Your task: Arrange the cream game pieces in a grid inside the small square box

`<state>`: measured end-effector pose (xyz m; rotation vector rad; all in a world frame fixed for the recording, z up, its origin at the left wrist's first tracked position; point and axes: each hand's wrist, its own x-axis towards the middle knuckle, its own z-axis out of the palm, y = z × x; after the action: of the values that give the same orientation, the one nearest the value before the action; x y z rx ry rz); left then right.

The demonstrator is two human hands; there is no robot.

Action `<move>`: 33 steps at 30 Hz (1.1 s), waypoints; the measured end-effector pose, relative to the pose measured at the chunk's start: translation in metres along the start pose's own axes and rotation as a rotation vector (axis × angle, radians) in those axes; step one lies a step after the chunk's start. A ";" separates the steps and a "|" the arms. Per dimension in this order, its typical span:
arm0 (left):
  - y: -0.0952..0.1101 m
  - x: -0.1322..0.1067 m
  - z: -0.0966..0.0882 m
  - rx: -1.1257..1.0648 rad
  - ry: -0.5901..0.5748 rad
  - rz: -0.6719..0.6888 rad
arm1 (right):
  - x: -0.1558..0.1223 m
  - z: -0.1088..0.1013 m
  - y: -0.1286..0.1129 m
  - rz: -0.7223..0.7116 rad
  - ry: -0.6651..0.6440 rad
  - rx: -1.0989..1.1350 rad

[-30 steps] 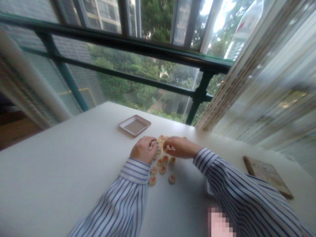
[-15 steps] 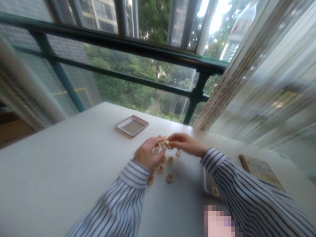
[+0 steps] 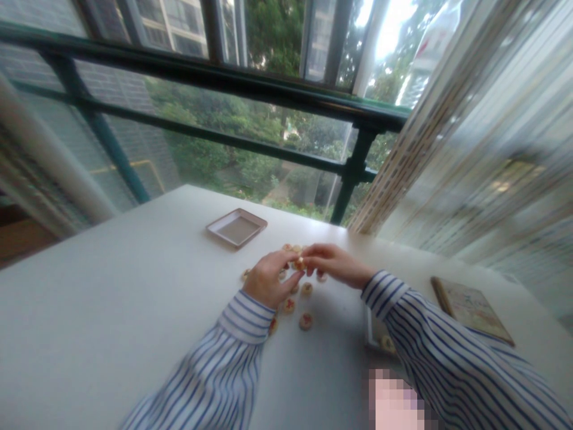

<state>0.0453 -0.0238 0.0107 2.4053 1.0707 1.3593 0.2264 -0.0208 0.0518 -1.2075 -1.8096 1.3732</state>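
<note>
Over the table, my left hand [image 3: 270,279] and my right hand [image 3: 335,263] meet with closed fingertips around a small round Chinese chess piece [image 3: 299,262]. The fingers partly cover it, so whether there is more than one piece between them I cannot tell. Below and around my hands lie several more pieces, among them a red-marked one [image 3: 305,321], another red-marked one [image 3: 289,305] and a dark-marked one [image 3: 307,288]. One piece [image 3: 246,274] peeks out left of my left hand.
A shallow square tray [image 3: 237,227] lies on the white table [image 3: 134,286] toward the window. Partly under my right forearm is a second tray [image 3: 369,334] with a piece [image 3: 387,343] in it. Farther right lies a flat box or book [image 3: 474,307]. A green railing [image 3: 250,83] runs behind.
The piece between my fingertips has turned, and my hands have shifted only slightly. A piece left of my left hand now shows. The whole view has moved a little.
</note>
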 end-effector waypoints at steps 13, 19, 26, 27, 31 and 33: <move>-0.041 -0.002 -0.028 0.167 -0.048 -0.139 | -0.003 -0.003 -0.001 0.011 0.018 -0.047; -0.056 -0.008 -0.035 0.286 -0.205 -0.253 | -0.003 -0.002 0.000 0.040 0.030 -0.078; -0.052 -0.010 -0.045 0.322 -0.371 -0.358 | -0.003 0.000 0.000 0.062 0.016 -0.116; -0.052 -0.011 -0.048 0.334 -0.411 -0.366 | -0.003 0.000 0.000 0.063 0.016 -0.122; -0.051 -0.015 -0.055 0.391 -0.501 -0.378 | -0.003 -0.002 0.002 0.060 0.010 -0.137; -0.049 -0.016 -0.055 0.412 -0.525 -0.386 | -0.002 -0.002 0.004 0.057 0.016 -0.150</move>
<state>-0.0284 -0.0086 0.0075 2.4160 1.6408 0.3767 0.2307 -0.0213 0.0486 -1.3520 -1.9083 1.2731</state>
